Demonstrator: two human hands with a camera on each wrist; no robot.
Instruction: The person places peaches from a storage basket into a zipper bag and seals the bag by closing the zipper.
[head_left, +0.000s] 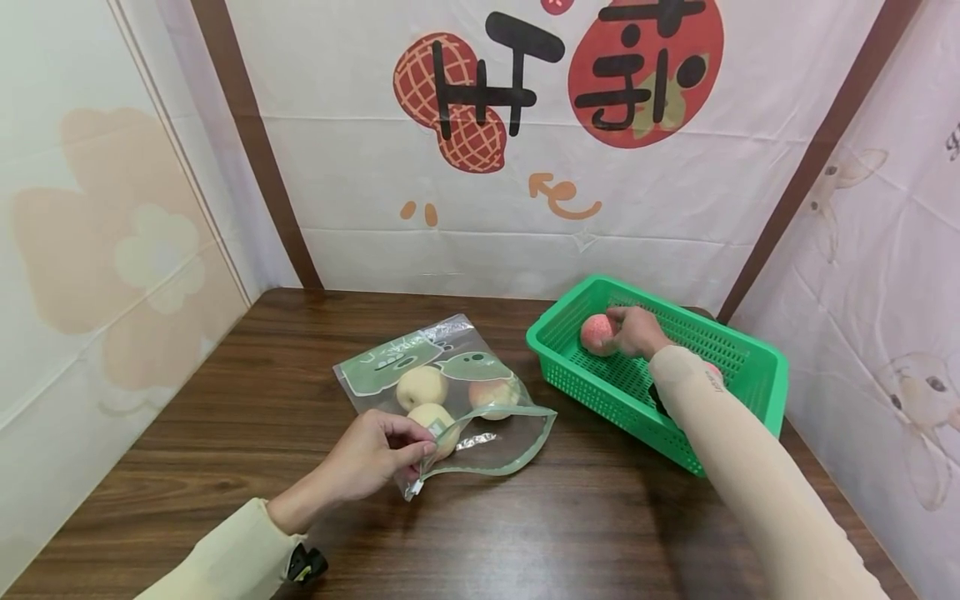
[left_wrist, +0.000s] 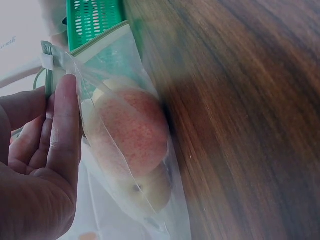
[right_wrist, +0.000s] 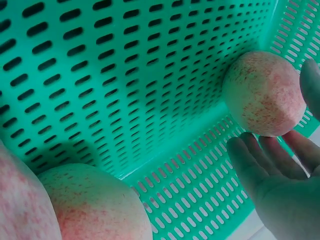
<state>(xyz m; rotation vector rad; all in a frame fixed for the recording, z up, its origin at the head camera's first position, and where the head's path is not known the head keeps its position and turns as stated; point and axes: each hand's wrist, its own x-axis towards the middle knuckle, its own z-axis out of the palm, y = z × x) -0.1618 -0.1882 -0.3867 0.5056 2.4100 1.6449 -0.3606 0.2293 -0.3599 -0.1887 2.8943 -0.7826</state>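
Note:
My left hand (head_left: 386,454) pinches the rim of a clear zip bag (head_left: 480,367) near its white slider (head_left: 417,487). The bag lies on the table with its mouth parted, printed with a green cartoon. Inside are two pale yellow fruits (head_left: 422,388) and a reddish peach (head_left: 492,395), seen close in the left wrist view as a speckled peach (left_wrist: 132,132). My right hand (head_left: 637,332) reaches into the green basket (head_left: 600,392) and grips a pink peach (head_left: 597,334), thumb on one side and fingers under it in the right wrist view.
Two more speckled peaches (right_wrist: 95,205) sit in the basket, partly hidden by the right forearm in the head view. The basket stands at the right of the brown wooden table (head_left: 247,400). Printed cloth walls (head_left: 525,200) enclose the back and sides.

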